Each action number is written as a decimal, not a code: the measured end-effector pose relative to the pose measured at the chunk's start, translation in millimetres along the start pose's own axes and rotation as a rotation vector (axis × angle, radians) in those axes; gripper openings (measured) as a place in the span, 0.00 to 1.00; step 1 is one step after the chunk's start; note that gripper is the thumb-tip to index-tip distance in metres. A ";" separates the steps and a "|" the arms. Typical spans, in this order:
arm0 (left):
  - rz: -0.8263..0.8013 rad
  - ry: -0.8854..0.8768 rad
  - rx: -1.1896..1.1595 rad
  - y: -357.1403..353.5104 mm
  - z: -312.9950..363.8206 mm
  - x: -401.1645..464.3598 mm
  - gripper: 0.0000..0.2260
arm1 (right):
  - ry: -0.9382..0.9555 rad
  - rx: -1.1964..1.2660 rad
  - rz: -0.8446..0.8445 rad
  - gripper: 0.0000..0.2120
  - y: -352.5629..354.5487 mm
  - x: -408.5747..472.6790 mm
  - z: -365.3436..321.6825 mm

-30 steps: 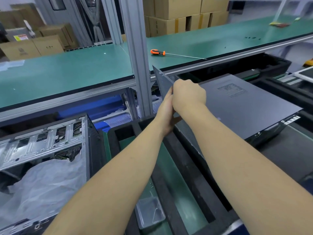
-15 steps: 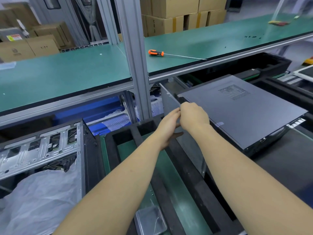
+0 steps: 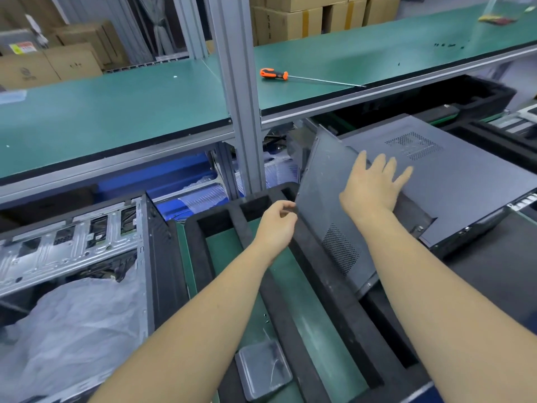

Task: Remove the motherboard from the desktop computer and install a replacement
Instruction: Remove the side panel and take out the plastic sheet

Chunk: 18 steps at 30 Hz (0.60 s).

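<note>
A dark grey metal side panel with a perforated vent patch leans tilted against the left side of a dark grey desktop computer case, which lies flat on the lower bench. The right hand rests on the panel's upper edge where it meets the case top, fingers straight and spread. The left hand pinches the panel's left edge between thumb and curled fingers. Below the panel runs a black foam tray on a green mat. An orange-handled screwdriver lies on the green upper shelf. An open silver chassis stands at the left.
</note>
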<state>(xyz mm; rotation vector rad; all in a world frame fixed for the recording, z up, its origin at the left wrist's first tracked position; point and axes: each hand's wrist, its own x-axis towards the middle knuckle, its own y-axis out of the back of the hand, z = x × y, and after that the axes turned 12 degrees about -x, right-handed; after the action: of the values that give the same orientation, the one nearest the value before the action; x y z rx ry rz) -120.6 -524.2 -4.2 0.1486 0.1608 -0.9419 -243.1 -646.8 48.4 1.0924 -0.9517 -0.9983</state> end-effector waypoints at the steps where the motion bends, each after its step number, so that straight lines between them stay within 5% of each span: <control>1: -0.007 -0.021 0.035 4.3 -1.1 -2.1 0.11 | 0.043 0.000 0.029 0.40 1.0 -5.5 -10.6; 7: 0.050 -0.230 0.387 53.0 6.1 -33.1 0.16 | 0.448 0.380 0.047 0.11 5.8 -65.3 -92.8; 12: 0.161 -0.286 0.887 134.6 2.2 -78.7 0.15 | 0.637 0.570 -0.209 0.13 2.9 -131.9 -152.6; 18: 0.273 -0.284 0.903 222.0 -18.7 -141.5 0.16 | 0.692 0.551 -0.398 0.27 11.0 -216.1 -212.7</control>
<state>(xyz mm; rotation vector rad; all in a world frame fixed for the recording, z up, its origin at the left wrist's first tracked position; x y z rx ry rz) -23.2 -279.9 18.6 0.8414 -0.5495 -0.6952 -97.8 -386.2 -6.6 1.9828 -0.4397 -0.5805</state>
